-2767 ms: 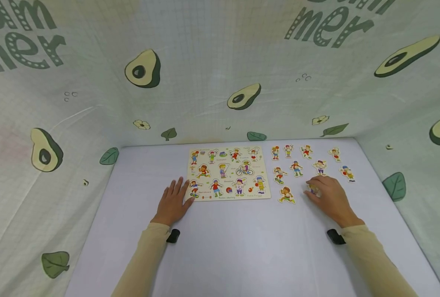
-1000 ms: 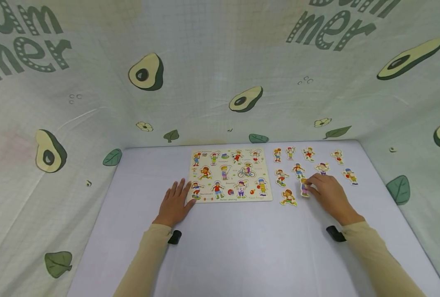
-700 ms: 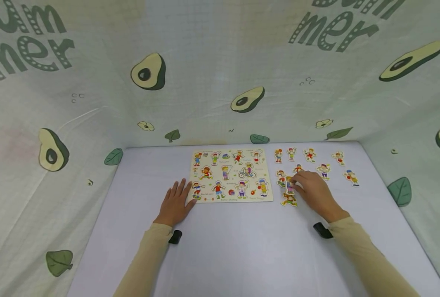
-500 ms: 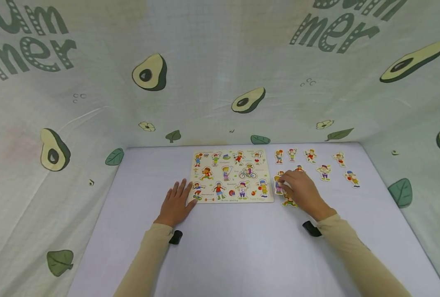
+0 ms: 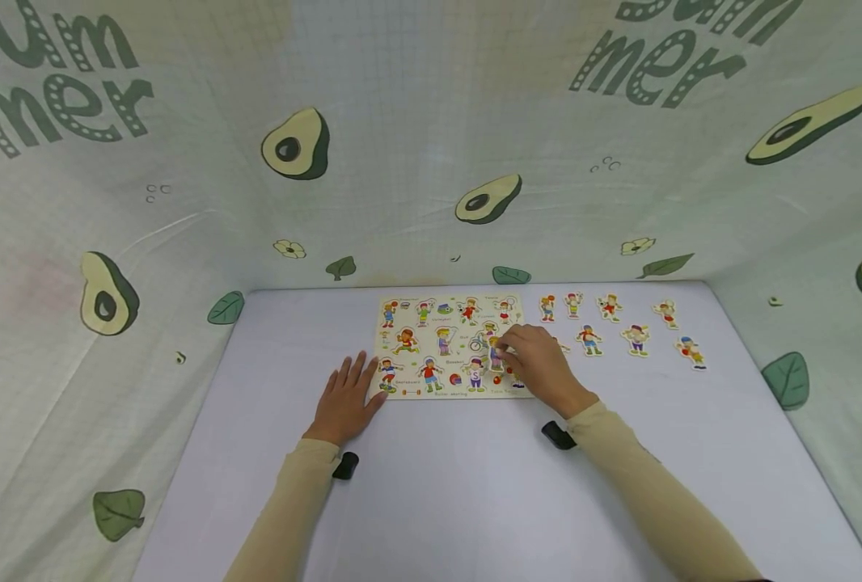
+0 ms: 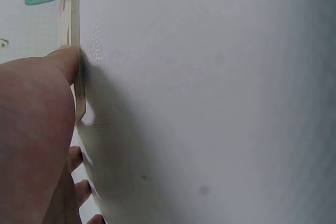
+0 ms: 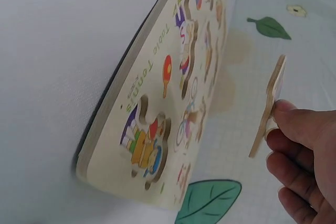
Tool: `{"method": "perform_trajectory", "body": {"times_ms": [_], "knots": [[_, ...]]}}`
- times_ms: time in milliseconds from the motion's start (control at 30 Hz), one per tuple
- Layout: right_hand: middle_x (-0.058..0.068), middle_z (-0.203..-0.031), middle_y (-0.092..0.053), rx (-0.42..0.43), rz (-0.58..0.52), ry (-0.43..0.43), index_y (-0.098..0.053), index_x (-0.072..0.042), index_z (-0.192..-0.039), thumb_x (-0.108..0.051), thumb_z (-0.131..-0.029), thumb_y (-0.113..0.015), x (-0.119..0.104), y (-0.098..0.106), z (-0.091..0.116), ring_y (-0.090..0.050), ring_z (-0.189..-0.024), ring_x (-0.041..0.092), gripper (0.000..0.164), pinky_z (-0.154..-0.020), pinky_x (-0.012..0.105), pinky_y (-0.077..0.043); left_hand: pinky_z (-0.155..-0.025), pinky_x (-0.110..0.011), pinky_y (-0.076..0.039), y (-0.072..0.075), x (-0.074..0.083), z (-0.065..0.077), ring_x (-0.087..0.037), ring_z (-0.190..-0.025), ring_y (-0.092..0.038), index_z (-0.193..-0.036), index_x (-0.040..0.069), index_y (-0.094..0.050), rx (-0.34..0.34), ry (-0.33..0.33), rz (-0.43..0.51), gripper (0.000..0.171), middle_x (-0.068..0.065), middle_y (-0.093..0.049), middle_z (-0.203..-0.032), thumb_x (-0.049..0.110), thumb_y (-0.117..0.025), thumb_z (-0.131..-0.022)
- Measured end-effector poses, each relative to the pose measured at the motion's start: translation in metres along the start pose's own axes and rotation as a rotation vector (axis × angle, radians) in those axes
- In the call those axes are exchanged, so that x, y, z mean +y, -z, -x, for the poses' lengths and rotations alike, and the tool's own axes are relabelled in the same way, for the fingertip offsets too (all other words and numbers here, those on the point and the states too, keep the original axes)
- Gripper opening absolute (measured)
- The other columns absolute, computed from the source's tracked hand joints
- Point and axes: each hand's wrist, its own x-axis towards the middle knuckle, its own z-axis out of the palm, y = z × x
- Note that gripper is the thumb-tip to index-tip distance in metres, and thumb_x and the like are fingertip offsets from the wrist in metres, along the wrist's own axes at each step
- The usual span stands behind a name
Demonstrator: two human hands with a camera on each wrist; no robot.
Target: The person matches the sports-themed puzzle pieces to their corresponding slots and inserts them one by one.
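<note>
Just right of centre, the right hand [image 5: 540, 364] pinches a thin purple-and-yellow wooden figure [image 5: 495, 356] above the cream rectangular wooden board [image 5: 425, 333], which might skid if the outspread left hand [image 5: 342, 404] lifts its thumb!

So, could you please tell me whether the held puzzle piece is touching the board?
Apart: the right wrist view shows cloth between the board and the puzzle piece in the right hand.
</note>
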Motion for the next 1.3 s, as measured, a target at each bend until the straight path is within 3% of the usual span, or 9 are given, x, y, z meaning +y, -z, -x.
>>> {"method": "perform_trajectory", "body": {"times_ms": [400,700,1300], "knots": [[0.005,-0.099,-0.073,-0.055,-0.017,-0.021,-0.077,-0.004,-0.103,-0.012,-0.096,-0.079,-0.016,-0.024,-0.03,-0.07,-0.097,0.026,0.011,-0.101,0.045,-0.054,-0.129,-0.061,-0.018,0.0,0.0,-0.001,-0.046,-0.161,-0.016,-0.166,0.006,-0.032,-0.025,0.013,-0.011,0.073,-0.02,-0.019,-0.175,0.041,-0.059,-0.108],[0.005,-0.098,-0.073,-0.093,-0.005,-0.015,-0.077,-0.004,-0.104,-0.011,-0.096,-0.08,-0.016,-0.042,-0.052,-0.069,-0.096,0.024,0.012,-0.092,0.042,-0.056,-0.128,-0.062,-0.019,0.002,0.001,0.001,-0.046,-0.16,-0.018,-0.165,0.005,-0.034,-0.017,0.004,0.005,0.071,-0.022,-0.021,-0.174,0.039,-0.059,-0.108],[0.006,-0.104,-0.075,-0.192,0.053,0.015,-0.078,-0.005,-0.105,-0.012,-0.097,-0.078,-0.023,-0.064,-0.082,-0.07,-0.106,0.027,0.01,-0.106,0.042,-0.052,-0.129,-0.061,-0.018,-0.003,-0.003,-0.002,-0.045,-0.161,-0.016,-0.166,0.007,-0.032,-0.026,0.006,-0.017,0.071,-0.02,-0.019,-0.175,0.041,-0.056,-0.109]]}}
